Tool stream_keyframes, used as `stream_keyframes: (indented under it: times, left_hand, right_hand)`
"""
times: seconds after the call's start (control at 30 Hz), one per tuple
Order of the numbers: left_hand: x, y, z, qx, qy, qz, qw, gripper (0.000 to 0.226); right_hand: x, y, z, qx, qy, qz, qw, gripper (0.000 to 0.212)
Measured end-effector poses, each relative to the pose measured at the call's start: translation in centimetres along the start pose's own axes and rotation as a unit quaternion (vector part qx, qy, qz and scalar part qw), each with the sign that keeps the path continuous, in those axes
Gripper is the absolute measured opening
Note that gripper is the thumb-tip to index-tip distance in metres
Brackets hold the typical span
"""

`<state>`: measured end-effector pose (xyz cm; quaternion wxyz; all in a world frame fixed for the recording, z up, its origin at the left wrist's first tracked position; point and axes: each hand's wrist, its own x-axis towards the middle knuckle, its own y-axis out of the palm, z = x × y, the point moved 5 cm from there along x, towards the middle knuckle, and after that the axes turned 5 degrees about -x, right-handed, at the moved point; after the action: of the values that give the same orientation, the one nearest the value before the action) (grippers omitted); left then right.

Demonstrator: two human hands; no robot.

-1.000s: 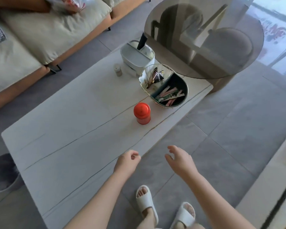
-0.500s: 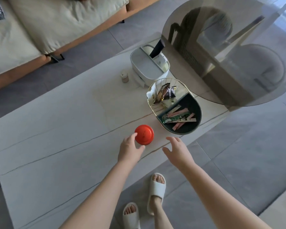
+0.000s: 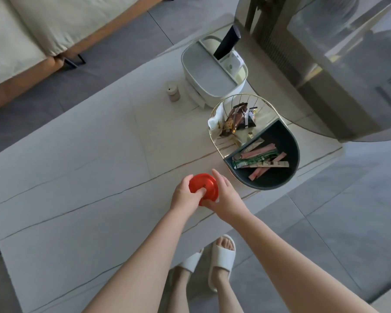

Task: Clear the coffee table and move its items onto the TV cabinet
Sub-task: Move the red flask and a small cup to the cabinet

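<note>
We clamp the fingers of our left hand (image 3: 185,195) and right hand (image 3: 226,197) round the round red lidded tin (image 3: 203,187) near the pale stone worktop's (image 3: 77,177) front edge; next, lift it clear toward the TV cabinet

Coffee table (image 3: 77,177): one red canister (image 3: 204,188), one snack basket (image 3: 255,143), one white organiser box (image 3: 209,71), one small bottle (image 3: 173,93).
</note>
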<state>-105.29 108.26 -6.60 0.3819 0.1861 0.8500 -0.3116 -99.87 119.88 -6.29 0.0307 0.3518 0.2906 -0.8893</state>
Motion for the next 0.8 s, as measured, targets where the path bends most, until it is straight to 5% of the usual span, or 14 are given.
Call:
stream_keyframes:
  times: [0.37, 0.6, 0.8]
  left_hand:
    - [4.0, -3.9, -2.3, -0.084, 0.007, 0.092, 0.992, 0.033]
    - [8.8, -6.9, -6.7, -0.098, 0.063, 0.075, 0.99, 0.032]
    - [13.7, -9.2, -10.8, -0.003, 0.136, -0.006, 0.991, 0.036]
  right_hand:
    - [2.8, 1.6, 2.6, -0.081, -0.015, -0.067, 0.994, 0.092]
    - [7.2, -0.4, 5.2, -0.095, 0.015, -0.129, 0.987, 0.088]
    - [9.2, -0.4, 5.5, -0.061, 0.022, -0.139, 0.988, 0.085]
